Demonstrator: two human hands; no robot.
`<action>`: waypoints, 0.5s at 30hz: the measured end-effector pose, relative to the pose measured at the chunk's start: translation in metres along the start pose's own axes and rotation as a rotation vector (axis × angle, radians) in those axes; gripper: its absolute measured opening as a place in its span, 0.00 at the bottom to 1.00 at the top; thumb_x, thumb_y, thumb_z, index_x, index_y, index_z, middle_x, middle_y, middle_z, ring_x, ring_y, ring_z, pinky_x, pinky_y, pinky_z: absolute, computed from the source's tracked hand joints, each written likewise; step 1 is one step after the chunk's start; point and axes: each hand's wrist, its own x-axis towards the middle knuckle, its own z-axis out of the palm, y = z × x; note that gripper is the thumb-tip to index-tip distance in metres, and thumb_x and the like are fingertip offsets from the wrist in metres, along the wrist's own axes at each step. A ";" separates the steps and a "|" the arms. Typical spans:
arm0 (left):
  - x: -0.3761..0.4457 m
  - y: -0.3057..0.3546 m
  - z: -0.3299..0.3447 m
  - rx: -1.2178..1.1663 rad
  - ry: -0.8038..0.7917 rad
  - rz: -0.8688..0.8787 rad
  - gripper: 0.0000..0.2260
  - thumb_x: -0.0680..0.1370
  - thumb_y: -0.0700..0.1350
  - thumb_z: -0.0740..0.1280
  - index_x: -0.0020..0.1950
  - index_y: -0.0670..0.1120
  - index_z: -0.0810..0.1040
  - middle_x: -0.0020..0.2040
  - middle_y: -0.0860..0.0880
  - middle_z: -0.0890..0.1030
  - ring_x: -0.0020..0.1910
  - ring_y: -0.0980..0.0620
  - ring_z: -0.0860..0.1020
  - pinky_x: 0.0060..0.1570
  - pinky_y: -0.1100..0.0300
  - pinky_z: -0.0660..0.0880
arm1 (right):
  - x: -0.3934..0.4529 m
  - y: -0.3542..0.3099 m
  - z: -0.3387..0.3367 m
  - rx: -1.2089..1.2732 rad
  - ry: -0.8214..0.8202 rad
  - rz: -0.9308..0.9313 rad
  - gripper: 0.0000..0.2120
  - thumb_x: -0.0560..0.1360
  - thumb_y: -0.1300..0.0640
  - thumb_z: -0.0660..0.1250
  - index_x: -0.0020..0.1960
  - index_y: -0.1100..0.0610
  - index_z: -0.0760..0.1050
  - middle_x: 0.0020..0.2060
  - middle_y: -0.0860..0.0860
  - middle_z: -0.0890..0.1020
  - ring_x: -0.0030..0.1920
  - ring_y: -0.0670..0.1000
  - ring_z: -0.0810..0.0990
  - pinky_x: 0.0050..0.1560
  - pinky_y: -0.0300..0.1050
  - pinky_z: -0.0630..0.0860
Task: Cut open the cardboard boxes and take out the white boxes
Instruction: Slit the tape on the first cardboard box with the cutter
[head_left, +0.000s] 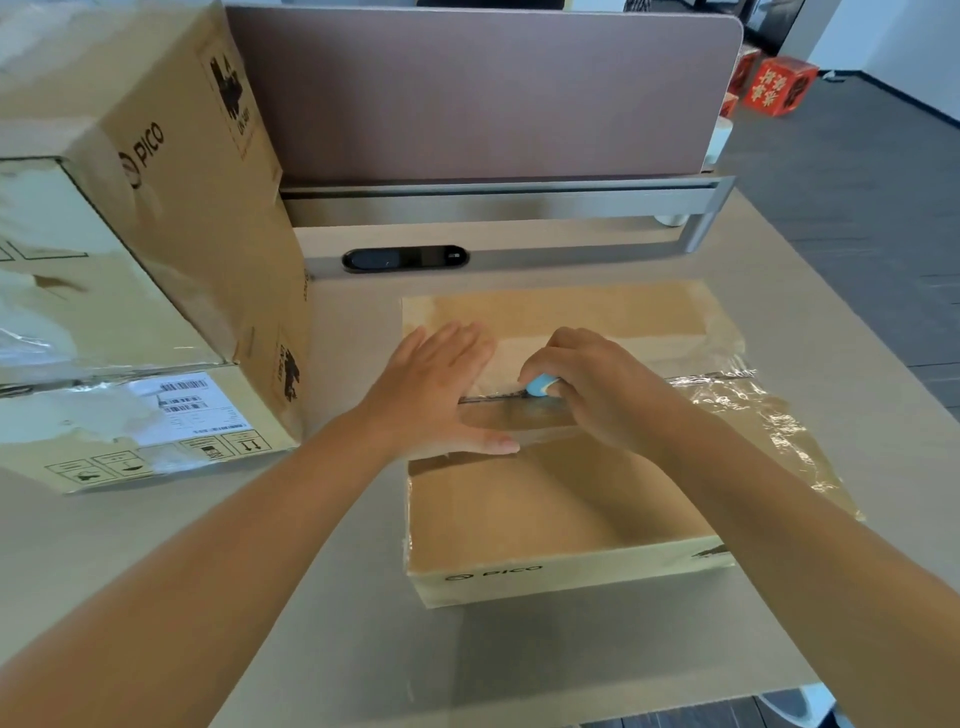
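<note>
1. Head view, edges: the table runs from the bottom of the frame up to a grey rail and a brown divider panel at its far side. Its right edge slants down from the rail's end toward the lower right, with dark floor beyond it.
2. Open room: bare tabletop lies in front of and to the left of the flat cardboard box, and a narrower strip lies between that box and the rail, where a black oval inset sits in the surface.
3. The left side is taken up by a large cardboard box printed "PICO", with a white shipping label on its near face; it stands near the flat box with a gap of table between them.
4. The flat box lies right of centre on the table, closed, with "PICO" on its near side wall. Crinkled clear tape covers its right part, and the seam across its top shows a dark slit by the hands.
5. The left hand lies flat on the box top, fingers straight and spread, thumb along the seam.
6. The right hand has fingers curled around a light blue cutter, whose tip meets the seam.
7. 2 red cubes sit on the floor far right.
</note>
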 end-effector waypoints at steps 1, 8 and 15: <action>0.000 0.000 -0.001 0.003 -0.003 -0.002 0.49 0.67 0.73 0.60 0.77 0.50 0.41 0.77 0.52 0.41 0.75 0.53 0.40 0.72 0.54 0.36 | -0.001 0.003 -0.001 0.005 -0.005 -0.001 0.18 0.75 0.71 0.56 0.58 0.58 0.76 0.50 0.56 0.73 0.48 0.51 0.66 0.48 0.42 0.63; -0.001 0.000 0.000 0.033 0.018 -0.014 0.54 0.54 0.76 0.43 0.76 0.51 0.40 0.77 0.54 0.39 0.75 0.55 0.39 0.70 0.58 0.34 | -0.008 0.022 -0.009 0.003 -0.020 0.017 0.17 0.75 0.71 0.57 0.58 0.58 0.76 0.51 0.56 0.74 0.53 0.55 0.69 0.51 0.44 0.65; 0.007 0.019 -0.009 -0.014 0.066 -0.068 0.49 0.57 0.76 0.49 0.71 0.49 0.59 0.72 0.52 0.59 0.71 0.51 0.56 0.70 0.55 0.50 | -0.020 0.045 -0.020 -0.024 -0.008 0.045 0.18 0.74 0.72 0.57 0.58 0.58 0.76 0.51 0.55 0.74 0.52 0.54 0.70 0.50 0.44 0.67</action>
